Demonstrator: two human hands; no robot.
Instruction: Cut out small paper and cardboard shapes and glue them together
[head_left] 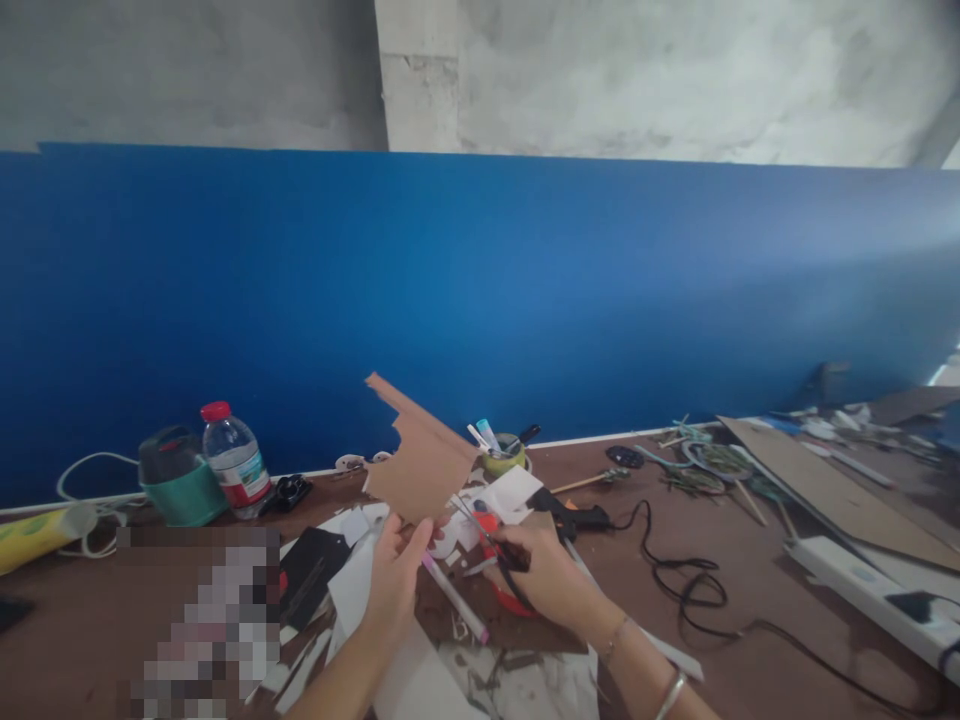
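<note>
My left hand (401, 560) grips the lower edge of a brown cardboard piece (427, 455), which stands raised with a ragged left side. In my right hand (541, 568) is a pair of scissors (510, 565) with dark handles, my fingers wrapped round them. The blades point up and left, close to the cardboard's lower right corner; whether they touch it I cannot tell. Below, between my hands, lies a white marker (456, 598) with pink-purple ends. White paper scraps (514, 492) and a red item, partly hidden by my right hand, are around it.
A bottle with a red cap (234, 460) stands beside a teal container (184, 490) at the left. Pens stand in a yellow holder (504, 458) by the blue partition (480, 290). A black glue gun (574, 515) trails its cable right, near a white power strip (877, 595) and flat cardboard (840, 490).
</note>
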